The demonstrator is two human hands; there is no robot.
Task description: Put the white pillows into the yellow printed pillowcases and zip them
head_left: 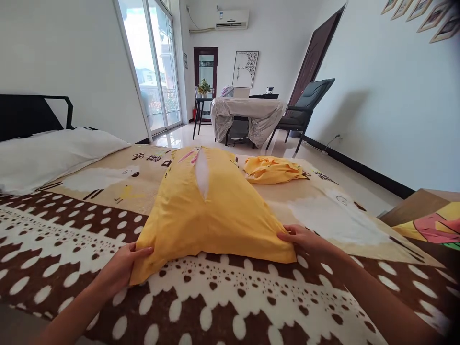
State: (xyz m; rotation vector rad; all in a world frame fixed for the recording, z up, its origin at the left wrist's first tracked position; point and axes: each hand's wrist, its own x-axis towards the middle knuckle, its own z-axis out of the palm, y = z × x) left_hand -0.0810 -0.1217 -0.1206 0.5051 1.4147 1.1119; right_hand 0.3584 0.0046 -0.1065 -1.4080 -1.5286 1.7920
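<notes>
A yellow pillowcase (223,220) with a white pillow (201,175) inside lies on the bed in front of me. The white filling shows through a long slit in the upper middle of the case. My left hand (125,268) pinches the near left corner of the fabric, thumb on top. At the near right edge, my right hand (300,238) grips the cloth between thumb and fingers. Both near corners look flat, while the middle bulges.
A crumpled yellow cloth (273,170) lies farther back on the patterned blanket (226,297). To the left rests a white pillow (53,153) by the black headboard (32,115). A cardboard box (413,211) with colourful fabric stands at right. Beyond are a covered table (247,108) and a chair (302,112).
</notes>
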